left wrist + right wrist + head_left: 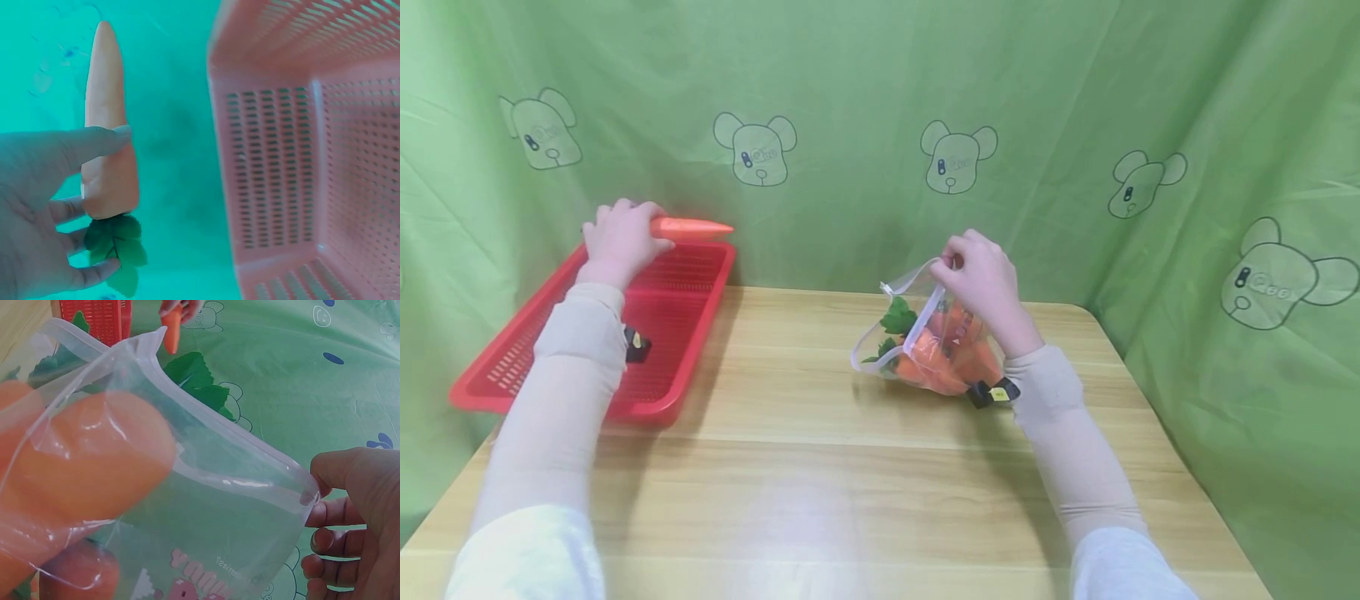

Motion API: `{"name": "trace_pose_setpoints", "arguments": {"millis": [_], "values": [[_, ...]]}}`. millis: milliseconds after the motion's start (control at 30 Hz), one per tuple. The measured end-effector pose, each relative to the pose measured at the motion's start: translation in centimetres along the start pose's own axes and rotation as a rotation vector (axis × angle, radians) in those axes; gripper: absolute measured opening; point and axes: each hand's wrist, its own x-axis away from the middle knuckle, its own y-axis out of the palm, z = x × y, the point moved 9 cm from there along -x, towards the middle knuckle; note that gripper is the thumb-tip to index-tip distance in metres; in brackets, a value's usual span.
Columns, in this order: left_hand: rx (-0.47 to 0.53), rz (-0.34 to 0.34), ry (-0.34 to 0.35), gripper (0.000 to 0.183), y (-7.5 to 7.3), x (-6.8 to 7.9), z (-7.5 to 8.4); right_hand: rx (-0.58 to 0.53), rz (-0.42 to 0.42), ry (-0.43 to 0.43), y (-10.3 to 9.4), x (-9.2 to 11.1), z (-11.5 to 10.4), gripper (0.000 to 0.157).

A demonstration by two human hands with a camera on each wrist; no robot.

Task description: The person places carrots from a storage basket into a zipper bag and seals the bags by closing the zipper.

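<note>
Above the far end of the red basket (679, 392), my left hand (619, 237) holds an orange carrot (692, 228) level. The left wrist view shows the thumb across the carrot (106, 125) and green leaves (122, 250) at its thick end, by the fingers. My right hand (981, 271) pinches the rim of a clear zip bag (868, 354), its mouth spread apart. Inside the bag are several orange carrots (932, 362) with green leaves (897, 317). In the right wrist view, thumb and forefinger grip the bag's corner (307, 497).
A wooden table (790, 475) carries the basket at left and the bag right of centre. Green curtain (857, 217) with bear-head prints hangs behind and at both sides. Black wrist cameras (638, 343) sit on both sleeves.
</note>
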Motion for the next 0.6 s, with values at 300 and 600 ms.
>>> {"name": "trace_pose_setpoints", "arguments": {"millis": [300, 600], "values": [[-0.034, 0.134, 0.082, 0.051, -2.2, 1.5, 4.2, -0.001, -0.003, -0.003, 0.1, 0.0, -0.1, 0.014], [-0.073, 0.273, 0.21, 0.049, -3.4, 4.3, 9.8, 0.001, -0.005, -0.005, 0.2, 0.0, -0.3, 0.013]]}}
